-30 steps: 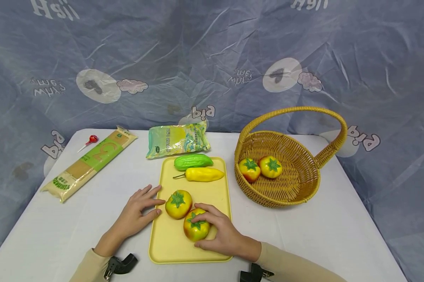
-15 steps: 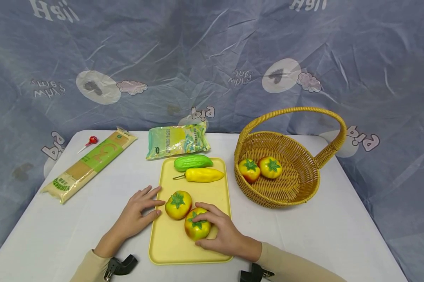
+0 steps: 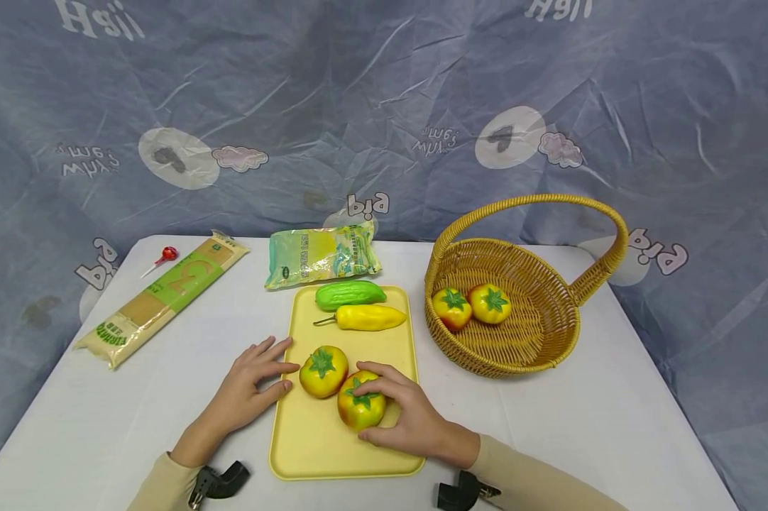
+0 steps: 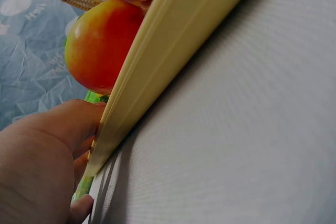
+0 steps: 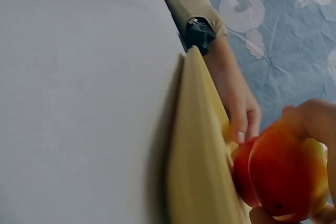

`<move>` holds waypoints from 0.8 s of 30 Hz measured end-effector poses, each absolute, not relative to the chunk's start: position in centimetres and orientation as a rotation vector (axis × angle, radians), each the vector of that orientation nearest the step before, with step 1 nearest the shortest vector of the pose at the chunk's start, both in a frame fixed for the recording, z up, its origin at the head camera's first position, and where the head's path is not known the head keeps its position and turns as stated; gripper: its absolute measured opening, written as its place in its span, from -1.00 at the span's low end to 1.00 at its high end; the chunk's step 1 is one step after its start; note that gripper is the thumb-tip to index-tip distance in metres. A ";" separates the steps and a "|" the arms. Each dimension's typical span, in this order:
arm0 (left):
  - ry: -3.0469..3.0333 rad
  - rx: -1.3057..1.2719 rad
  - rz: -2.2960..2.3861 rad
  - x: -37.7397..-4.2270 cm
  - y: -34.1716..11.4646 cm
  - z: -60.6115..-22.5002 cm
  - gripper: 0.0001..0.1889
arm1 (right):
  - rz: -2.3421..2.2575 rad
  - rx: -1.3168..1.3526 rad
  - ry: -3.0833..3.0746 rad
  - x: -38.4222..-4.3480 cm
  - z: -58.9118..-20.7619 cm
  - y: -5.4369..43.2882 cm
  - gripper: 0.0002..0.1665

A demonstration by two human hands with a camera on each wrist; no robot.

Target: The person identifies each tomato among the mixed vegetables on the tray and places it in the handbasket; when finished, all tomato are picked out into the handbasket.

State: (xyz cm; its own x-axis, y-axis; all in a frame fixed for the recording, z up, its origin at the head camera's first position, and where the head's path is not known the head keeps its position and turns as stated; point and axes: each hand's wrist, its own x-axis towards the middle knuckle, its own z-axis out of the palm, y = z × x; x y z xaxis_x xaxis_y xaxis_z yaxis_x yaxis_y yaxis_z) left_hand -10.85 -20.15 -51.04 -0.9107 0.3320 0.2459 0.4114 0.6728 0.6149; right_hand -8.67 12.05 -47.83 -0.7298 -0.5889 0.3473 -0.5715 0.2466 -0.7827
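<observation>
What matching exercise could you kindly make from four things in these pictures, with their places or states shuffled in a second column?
Things:
1. yellow pepper
2. wicker basket
3. right hand
4. long packet

Places or states:
A. on the white table, left of the yellow tray
B. gripping a yellow-red fruit
C. beside the green gourd
D. with two fruits inside

Right pairs: 1-C, 2-D, 3-B, 4-A.
</observation>
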 end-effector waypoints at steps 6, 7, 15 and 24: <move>-2.768 -0.616 -1.065 -10.8 -20.1 -51.0 -0.74 | -1.547 -1.197 2.480 -9.4 -46.7 12.9 -0.31; -2.767 -0.617 -1.067 -10.8 -20.1 -51.0 -0.74 | -1.548 -1.212 2.487 -9.5 -46.5 13.1 -0.31; -2.767 -0.622 -1.067 -10.8 -20.1 -51.0 -0.74 | -1.631 -1.194 2.503 -10.9 -44.0 15.1 -0.35; -2.779 -0.612 -1.068 -10.8 -20.1 -51.0 -0.75 | -1.649 -1.086 2.603 -11.8 -41.6 17.1 -0.35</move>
